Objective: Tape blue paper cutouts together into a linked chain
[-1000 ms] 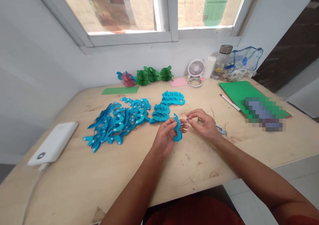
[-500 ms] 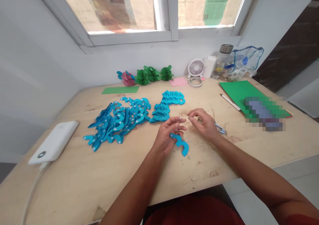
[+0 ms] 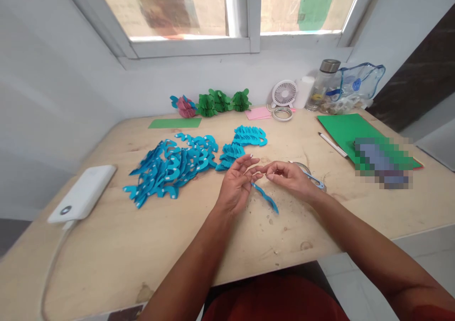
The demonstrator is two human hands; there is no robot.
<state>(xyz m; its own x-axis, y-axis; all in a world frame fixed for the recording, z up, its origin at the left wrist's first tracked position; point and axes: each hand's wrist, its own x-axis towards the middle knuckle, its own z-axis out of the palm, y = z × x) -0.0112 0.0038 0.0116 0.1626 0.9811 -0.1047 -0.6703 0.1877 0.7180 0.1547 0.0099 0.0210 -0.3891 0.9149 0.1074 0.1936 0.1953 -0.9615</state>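
My left hand (image 3: 237,184) is closed on a wavy blue paper cutout (image 3: 266,198), which hangs below the fingers and is seen nearly edge-on. On one of its raised fingertips sits a tiny white piece (image 3: 251,155). My right hand (image 3: 289,180) pinches thumb and forefinger together right by the left fingers; whatever may be between them is too small to tell. Left of the hands lies a heap of similar blue cutouts (image 3: 172,165) with small white squares on them. Two neater fanned stacks of blue cutouts (image 3: 230,154) lie just beyond the left hand.
Behind my right hand are a light-blue handled tool (image 3: 314,179) and a partly hidden ring. A white power bank (image 3: 82,194) with a cable lies at left. Green sheets (image 3: 341,126) and a pen (image 3: 332,144) lie right. A small fan (image 3: 284,93) and bottle (image 3: 320,86) stand at the back.
My right hand has come down and closer to the left fingers. The blue cutout has turned from its flat face to nearly edge-on. The view has shifted slightly.
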